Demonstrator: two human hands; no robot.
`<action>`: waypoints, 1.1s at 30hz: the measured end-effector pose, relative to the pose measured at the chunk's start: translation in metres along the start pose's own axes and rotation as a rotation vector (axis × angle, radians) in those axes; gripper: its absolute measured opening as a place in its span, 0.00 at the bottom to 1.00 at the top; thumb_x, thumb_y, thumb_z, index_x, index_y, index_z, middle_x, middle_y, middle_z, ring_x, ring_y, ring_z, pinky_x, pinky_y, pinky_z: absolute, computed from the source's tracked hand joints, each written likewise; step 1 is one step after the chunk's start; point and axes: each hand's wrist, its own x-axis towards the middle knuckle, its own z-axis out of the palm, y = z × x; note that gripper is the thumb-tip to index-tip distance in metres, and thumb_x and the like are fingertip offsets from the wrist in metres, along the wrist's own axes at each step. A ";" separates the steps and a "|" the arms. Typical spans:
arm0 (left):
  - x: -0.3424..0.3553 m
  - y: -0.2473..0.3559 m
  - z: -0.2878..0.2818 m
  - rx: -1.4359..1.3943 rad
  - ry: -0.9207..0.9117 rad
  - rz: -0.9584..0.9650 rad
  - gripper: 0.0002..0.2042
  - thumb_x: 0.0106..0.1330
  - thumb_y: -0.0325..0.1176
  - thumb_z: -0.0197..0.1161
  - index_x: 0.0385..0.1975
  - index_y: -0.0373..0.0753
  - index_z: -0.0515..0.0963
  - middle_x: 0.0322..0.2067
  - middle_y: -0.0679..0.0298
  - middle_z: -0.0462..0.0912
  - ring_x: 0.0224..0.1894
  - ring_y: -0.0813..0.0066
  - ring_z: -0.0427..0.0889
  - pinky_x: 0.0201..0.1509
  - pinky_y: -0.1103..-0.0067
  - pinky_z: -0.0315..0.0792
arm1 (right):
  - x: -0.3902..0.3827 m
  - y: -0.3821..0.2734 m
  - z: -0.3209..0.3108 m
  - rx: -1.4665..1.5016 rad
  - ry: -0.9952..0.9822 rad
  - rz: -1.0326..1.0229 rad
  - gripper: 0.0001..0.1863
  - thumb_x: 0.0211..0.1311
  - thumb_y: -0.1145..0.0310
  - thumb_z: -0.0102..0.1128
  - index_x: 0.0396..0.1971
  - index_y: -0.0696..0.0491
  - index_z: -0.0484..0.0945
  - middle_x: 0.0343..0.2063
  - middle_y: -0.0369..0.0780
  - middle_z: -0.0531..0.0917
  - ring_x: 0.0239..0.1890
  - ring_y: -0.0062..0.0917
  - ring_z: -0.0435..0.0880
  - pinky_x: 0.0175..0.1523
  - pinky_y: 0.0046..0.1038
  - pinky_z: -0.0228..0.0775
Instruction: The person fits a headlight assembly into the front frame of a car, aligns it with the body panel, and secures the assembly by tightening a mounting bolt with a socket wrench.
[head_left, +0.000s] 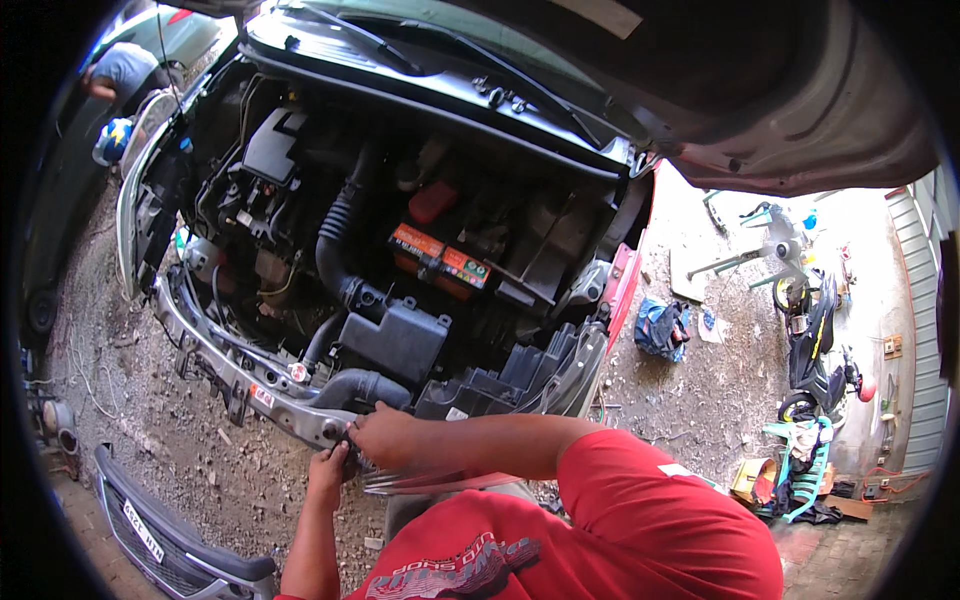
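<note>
My left hand [327, 474] is closed just below the front crossmember [285, 413] of a car with its hood up. A small dark piece shows by its fingertips; its kind cannot be made out. Close beside it, my right hand [382, 436] is bent at the crossmember's top edge, fingers closed near the left thumb. What they grip is hidden. Right behind the hands lie a black air intake duct [362, 388] and a black air filter box [396, 338]. Further back sits a battery [438, 258] with an orange top.
The raised hood [780, 110] hangs over the upper right. A detached bumper [180, 530] lies on the gravel at lower left. To the right are a blue bag [662, 328], a motorcycle [812, 335] and a turquoise plastic chair [808, 465]. Another person [125, 75] bends over at upper left.
</note>
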 end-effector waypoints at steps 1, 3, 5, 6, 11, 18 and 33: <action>-0.001 0.006 0.002 0.045 0.004 -0.013 0.16 0.75 0.46 0.69 0.49 0.39 0.82 0.40 0.67 0.88 0.37 0.73 0.87 0.42 0.73 0.81 | -0.004 0.000 0.003 0.021 0.044 0.017 0.34 0.70 0.59 0.62 0.69 0.65 0.72 0.56 0.50 0.84 0.59 0.43 0.84 0.65 0.52 0.71; -0.003 0.018 0.005 0.137 0.016 -0.038 0.16 0.75 0.46 0.69 0.49 0.39 0.82 0.39 0.67 0.88 0.37 0.73 0.87 0.42 0.72 0.80 | -0.013 0.000 0.008 0.062 0.135 0.047 0.35 0.70 0.57 0.63 0.70 0.63 0.72 0.58 0.51 0.83 0.64 0.44 0.82 0.69 0.55 0.68; -0.004 0.013 0.005 0.108 0.053 -0.015 0.15 0.76 0.46 0.68 0.48 0.39 0.83 0.38 0.67 0.88 0.36 0.73 0.87 0.41 0.72 0.80 | -0.035 0.004 -0.017 0.164 0.192 0.012 0.31 0.71 0.56 0.64 0.70 0.56 0.74 0.65 0.49 0.79 0.68 0.45 0.78 0.74 0.51 0.66; -0.004 0.008 0.003 0.103 0.076 -0.016 0.15 0.76 0.45 0.68 0.47 0.38 0.84 0.38 0.66 0.88 0.36 0.73 0.87 0.41 0.72 0.80 | -0.049 0.011 -0.046 0.231 0.251 -0.031 0.30 0.72 0.57 0.64 0.69 0.55 0.76 0.65 0.49 0.79 0.67 0.45 0.78 0.74 0.49 0.67; -0.003 -0.002 0.002 0.059 0.120 0.084 0.14 0.77 0.41 0.67 0.45 0.34 0.85 0.37 0.66 0.88 0.35 0.74 0.86 0.39 0.73 0.79 | -0.094 0.168 -0.154 -0.122 0.828 0.309 0.16 0.67 0.65 0.62 0.50 0.55 0.85 0.50 0.50 0.85 0.54 0.46 0.84 0.59 0.45 0.80; 0.023 -0.024 -0.012 0.297 0.160 0.130 0.17 0.78 0.44 0.67 0.43 0.33 0.86 0.35 0.67 0.86 0.35 0.78 0.81 0.41 0.75 0.76 | -0.170 0.305 -0.287 -0.271 1.136 0.855 0.20 0.67 0.62 0.62 0.56 0.54 0.83 0.55 0.49 0.84 0.62 0.47 0.81 0.67 0.51 0.74; 0.006 -0.029 0.000 0.213 0.105 0.291 0.26 0.80 0.57 0.61 0.30 0.36 0.79 0.25 0.73 0.73 0.31 0.81 0.67 0.36 0.74 0.65 | -0.119 0.349 -0.369 -0.293 1.136 1.062 0.19 0.69 0.64 0.56 0.56 0.50 0.86 0.57 0.51 0.84 0.64 0.45 0.82 0.68 0.49 0.75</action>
